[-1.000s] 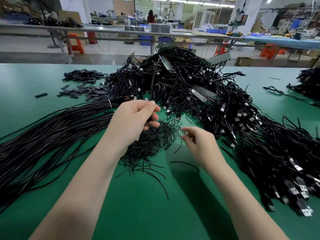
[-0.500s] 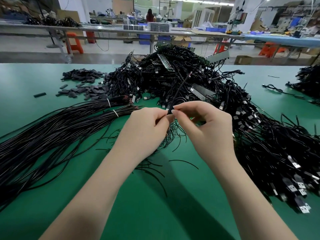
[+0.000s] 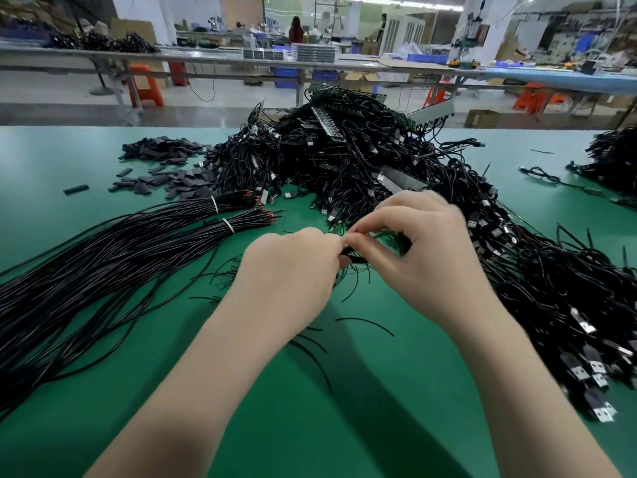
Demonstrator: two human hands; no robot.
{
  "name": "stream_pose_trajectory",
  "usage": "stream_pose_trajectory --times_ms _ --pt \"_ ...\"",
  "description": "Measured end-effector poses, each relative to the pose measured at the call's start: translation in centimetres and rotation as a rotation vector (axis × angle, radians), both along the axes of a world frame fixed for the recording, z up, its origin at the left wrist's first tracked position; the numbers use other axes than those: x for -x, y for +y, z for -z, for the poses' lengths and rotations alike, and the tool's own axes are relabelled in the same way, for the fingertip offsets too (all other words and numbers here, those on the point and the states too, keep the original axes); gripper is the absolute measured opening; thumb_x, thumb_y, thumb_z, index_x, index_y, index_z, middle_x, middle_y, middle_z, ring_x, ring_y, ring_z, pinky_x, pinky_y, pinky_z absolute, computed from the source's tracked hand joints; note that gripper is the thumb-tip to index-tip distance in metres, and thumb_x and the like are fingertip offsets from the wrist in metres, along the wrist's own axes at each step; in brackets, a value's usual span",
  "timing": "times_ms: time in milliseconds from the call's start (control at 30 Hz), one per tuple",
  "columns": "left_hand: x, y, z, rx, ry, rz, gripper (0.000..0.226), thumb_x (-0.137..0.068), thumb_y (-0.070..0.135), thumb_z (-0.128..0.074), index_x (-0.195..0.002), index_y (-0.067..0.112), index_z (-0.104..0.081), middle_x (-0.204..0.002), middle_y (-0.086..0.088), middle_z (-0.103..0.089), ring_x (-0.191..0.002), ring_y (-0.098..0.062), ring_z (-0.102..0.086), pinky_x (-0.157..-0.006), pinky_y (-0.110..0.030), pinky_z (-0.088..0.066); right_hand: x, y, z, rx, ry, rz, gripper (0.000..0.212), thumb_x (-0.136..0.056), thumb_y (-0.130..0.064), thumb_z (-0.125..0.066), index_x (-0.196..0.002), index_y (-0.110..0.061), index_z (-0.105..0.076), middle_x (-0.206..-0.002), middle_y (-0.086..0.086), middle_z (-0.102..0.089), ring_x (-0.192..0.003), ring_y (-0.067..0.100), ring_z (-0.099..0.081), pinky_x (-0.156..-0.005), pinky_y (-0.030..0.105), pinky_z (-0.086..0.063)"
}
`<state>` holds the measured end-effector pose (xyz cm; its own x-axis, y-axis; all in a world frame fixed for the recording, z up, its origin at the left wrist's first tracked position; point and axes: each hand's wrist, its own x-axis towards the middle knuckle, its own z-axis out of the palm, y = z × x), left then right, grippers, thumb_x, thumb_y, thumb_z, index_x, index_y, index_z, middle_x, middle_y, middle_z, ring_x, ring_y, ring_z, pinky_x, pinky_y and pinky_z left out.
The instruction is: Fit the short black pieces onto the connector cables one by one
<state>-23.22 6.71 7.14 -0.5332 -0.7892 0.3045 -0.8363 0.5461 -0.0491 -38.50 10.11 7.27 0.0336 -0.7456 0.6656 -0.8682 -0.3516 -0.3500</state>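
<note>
Both my grips pinch one short black piece [image 3: 353,258]: left hand [image 3: 293,270], right hand [image 3: 427,257]; bare green bench [image 3: 344,408] lies open toward its near edge.

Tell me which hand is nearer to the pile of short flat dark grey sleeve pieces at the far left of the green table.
Left. The left hand lies right of and nearer the camera than the pile of short flat dark grey sleeve pieces; the right hand is farther right still.

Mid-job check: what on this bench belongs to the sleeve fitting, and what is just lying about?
Job: left hand, right hand, short black piece pinched between them, sleeve pile, connector cables.
Idle: tied wire bundles, green table, far cable heap.
</note>
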Motion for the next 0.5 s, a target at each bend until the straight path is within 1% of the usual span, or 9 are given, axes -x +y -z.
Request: stream_pose_trajectory --times_ms 67,100,167,200,267,333,367,433,500 --pt "-0.1 0.5 -0.3 -0.008 -0.131 0.073 0.024 -0.105 0.042 -0.03 -0.115 0.033 -0.049 -0.08 0.008 -0.033 -0.055 -0.008 -0.028 -0.052 -0.027 -0.018 1.1 0.4 -0.6 -0.15 0.054 -0.001 0.015 -0.079 -0.05 -0.066 -0.071 -0.037 -0.065 -0.082 -0.022 -0.065 -0.089 0.004 -0.053 -0.083 0.03 -0.029" --pt "-0.1 0.7 -0.4 -0.043 -0.157 0.128 0.023 -0.104 0.044 -0.029 -0.113 0.033 -0.048 -0.081 0.008 -0.033 -0.055 -0.005 -0.025 -0.057 -0.027 -0.021 1.8 0.5 -0.9 -0.286 -0.001 -0.077 0.021 -0.078 -0.051 -0.065 -0.069 -0.032 -0.064 -0.076 -0.022 -0.065 -0.082 0.001 -0.054 -0.08 0.027 -0.034" --pt "-0.2 1.3 -0.5 -0.187 -0.113 0.273 0.022 -0.102 0.045 -0.03 -0.106 0.033 -0.047 -0.085 0.01 -0.037 -0.064 -0.005 -0.039 -0.068 -0.028 -0.031 3.4 1.0 -1.2 -0.571 -0.304 -0.342 0.024 -0.08 -0.041 -0.072 -0.069 -0.021 -0.066 -0.068 -0.014 -0.065 -0.065 0.001 -0.055 -0.065 0.017 -0.041" --pt "-0.3 1.6 -0.8 -0.303 -0.031 0.346 0.021 -0.102 0.044 -0.033 -0.1 0.03 -0.048 -0.085 0.011 -0.043 -0.073 -0.007 -0.047 -0.073 -0.029 -0.036 4.0 1.1 -1.2 -0.664 -0.494 -0.482 0.021 -0.079 -0.033 -0.075 -0.069 -0.018 -0.067 -0.07 -0.007 -0.066 -0.064 0.006 -0.055 -0.062 0.017 -0.043" --pt "-0.7 1.8 -1.3 -0.535 0.223 0.464 0.021 -0.1 0.039 -0.04 -0.088 0.026 -0.051 -0.081 0.01 -0.053 -0.074 -0.003 -0.05 -0.072 -0.024 -0.042 4.3 1.0 -0.6 -0.711 -0.829 -0.633 0.011 -0.075 -0.023 -0.071 -0.068 -0.017 -0.067 -0.075 0.005 -0.065 -0.065 0.014 -0.055 -0.061 0.021 -0.046" --pt "-1.1 1.3 -1.6 -0.681 0.476 0.489 0.023 -0.101 0.037 -0.041 -0.085 0.026 -0.053 -0.073 0.013 -0.052 -0.064 0.001 -0.047 -0.065 -0.018 -0.041 3.3 0.2 0.2 -0.653 -1.12 -0.661 0.007 -0.073 -0.013 -0.064 -0.067 -0.017 -0.064 -0.076 0.004 -0.064 -0.063 0.014 -0.054 -0.059 0.023 -0.045" --pt "-1.1 1.1 -1.5 -0.752 0.638 0.48 0.025 -0.102 0.037 -0.04 -0.085 0.024 -0.054 -0.07 0.013 -0.05 -0.064 -0.001 -0.047 -0.067 -0.019 -0.041 2.4 -0.3 0.6 -0.593 -1.235 -0.66 0.01 -0.072 -0.009 -0.061 -0.068 -0.018 -0.063 -0.076 0.003 -0.063 -0.063 0.013 -0.055 -0.058 0.023 -0.043" --pt "-0.7 0.9 -1.2 -0.882 1.012 0.424 0.029 -0.104 0.034 -0.04 -0.083 0.02 -0.054 -0.069 0.011 -0.047 -0.064 -0.005 -0.044 -0.07 -0.023 -0.04 0.3 -0.9 1.1 -0.426 -1.301 -0.625 0.014 -0.077 -0.012 -0.061 -0.069 -0.023 -0.064 -0.073 -0.002 -0.064 -0.063 0.009 -0.057 -0.058 0.021 -0.043" --pt "-0.2 0.6 -0.9 -0.918 1.243 0.333 0.031 -0.105 0.031 -0.037 -0.082 0.018 -0.053 -0.064 0.014 -0.044 -0.059 -0.005 -0.041 -0.066 -0.021 -0.039 -1.6 -1.1 1.4 -0.255 -1.224 -0.533 0.013 -0.083 -0.018 -0.062 -0.071 -0.024 -0.064 -0.073 -0.005 -0.066 -0.065 0.006 -0.06 -0.057 0.019 -0.045"
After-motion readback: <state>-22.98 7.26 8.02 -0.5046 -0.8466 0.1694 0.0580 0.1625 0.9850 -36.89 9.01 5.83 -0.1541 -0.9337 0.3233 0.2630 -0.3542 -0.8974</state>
